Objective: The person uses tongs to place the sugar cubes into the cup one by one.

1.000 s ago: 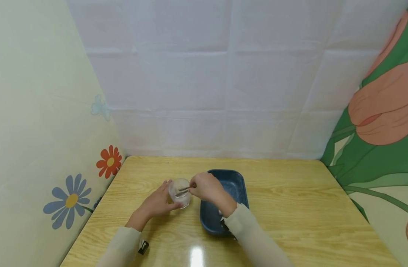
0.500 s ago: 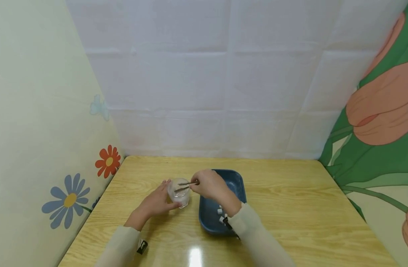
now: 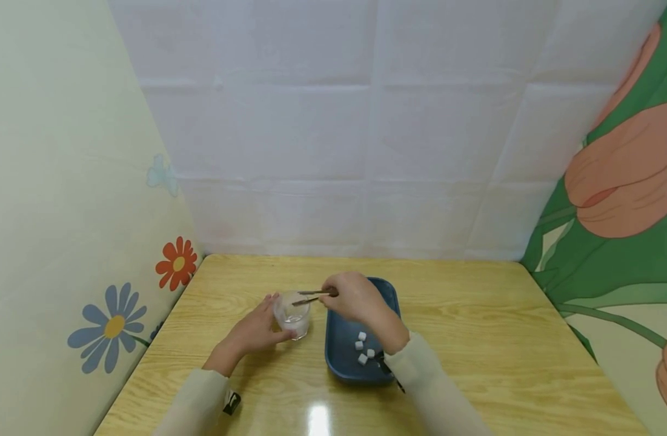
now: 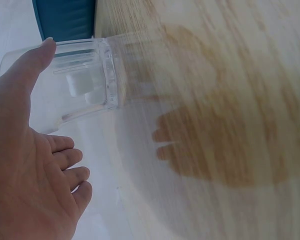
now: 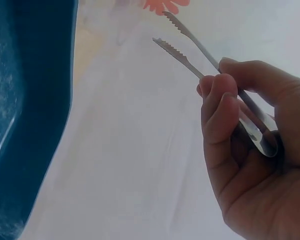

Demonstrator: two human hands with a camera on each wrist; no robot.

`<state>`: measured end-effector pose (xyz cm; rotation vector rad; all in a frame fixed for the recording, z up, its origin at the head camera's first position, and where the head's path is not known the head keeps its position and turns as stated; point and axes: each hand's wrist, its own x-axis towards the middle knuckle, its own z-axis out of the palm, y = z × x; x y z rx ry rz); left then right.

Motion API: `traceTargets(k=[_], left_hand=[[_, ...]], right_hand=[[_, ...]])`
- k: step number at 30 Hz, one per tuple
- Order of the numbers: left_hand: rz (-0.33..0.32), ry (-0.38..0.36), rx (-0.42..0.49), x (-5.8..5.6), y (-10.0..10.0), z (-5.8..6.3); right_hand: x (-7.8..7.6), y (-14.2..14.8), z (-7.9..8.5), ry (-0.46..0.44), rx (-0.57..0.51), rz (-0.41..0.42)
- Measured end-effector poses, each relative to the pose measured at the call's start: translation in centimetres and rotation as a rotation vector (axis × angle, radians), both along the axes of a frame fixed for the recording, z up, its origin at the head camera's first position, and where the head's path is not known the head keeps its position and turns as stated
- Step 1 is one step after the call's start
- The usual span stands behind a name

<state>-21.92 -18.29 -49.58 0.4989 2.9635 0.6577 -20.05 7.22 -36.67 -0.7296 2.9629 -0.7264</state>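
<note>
While R fingers (image 5: 222, 94) pinch tongs (image 5: 205, 53), glass (image 3: 298, 327) close by, L fingers (image 4: 68, 158) cupped rd it

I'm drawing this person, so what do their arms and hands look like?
Draw plain, pale cream sleeves over the arms. The left hand and right hand are bare, with no gloves. A small black thing shows by each cuff; the left one has a pale mark, but it's too small to tell what it is.

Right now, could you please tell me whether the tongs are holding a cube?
No, the tongs stand open in the right hand, with nothing pinched in them.
</note>
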Motion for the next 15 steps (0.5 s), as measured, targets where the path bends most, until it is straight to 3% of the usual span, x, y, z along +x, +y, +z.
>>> traceTargets(k=[6,15], left_hand=[[-0.001,0.011,-0.01,0.0,0.1,0.0],[-0.002,0.014,-0.008,0.0,0.2,0.0]], right_hand=[[0.2,1.1,0.3,0.002,-0.039,0.01],[0.1,2.2,0.5,-0.01,-0.043,-0.038]])
